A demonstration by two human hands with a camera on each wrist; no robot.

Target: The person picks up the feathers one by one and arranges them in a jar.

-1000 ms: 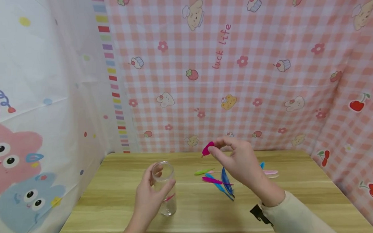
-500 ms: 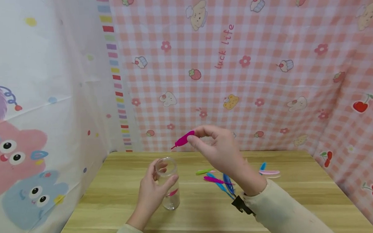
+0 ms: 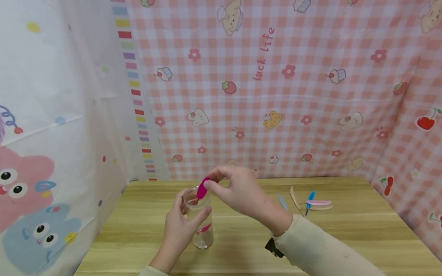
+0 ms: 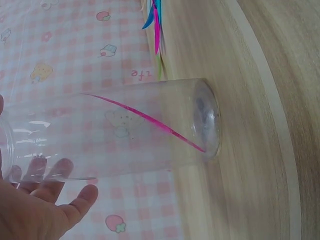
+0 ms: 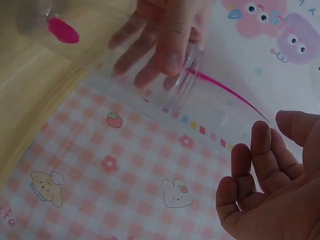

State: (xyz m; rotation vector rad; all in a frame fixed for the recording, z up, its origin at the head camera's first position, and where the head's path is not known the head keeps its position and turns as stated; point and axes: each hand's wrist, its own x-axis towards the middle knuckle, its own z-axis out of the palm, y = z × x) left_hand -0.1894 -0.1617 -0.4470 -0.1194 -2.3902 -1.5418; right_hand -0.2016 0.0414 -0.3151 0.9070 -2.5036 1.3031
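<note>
My left hand (image 3: 177, 233) holds a clear plastic jar (image 3: 204, 241) round its upper part, the jar upright and uncapped on the table. Inside the jar a magenta feather (image 4: 145, 116) leans slantwise. Above the mouth, my right hand (image 3: 241, 190) pinches a second magenta feather (image 3: 203, 188) by its tip between thumb and forefinger, quill downward. In the right wrist view this feather (image 5: 227, 90) reaches into the jar's rim, and the other fingers are loosely bent.
On the wooden table (image 3: 341, 247), to the right, lie a blue feather (image 3: 310, 198), a pink feather (image 3: 319, 202) and a cream feather (image 3: 293, 195). My right forearm covers other feathers. A checked pink cloth (image 3: 220, 126) hangs behind the table, with a white printed cloth (image 3: 79, 159) at the left.
My right hand has carried the magenta feather leftward and down, from above the loose feathers into the jar's mouth. My left hand keeps its hold on the jar.
</note>
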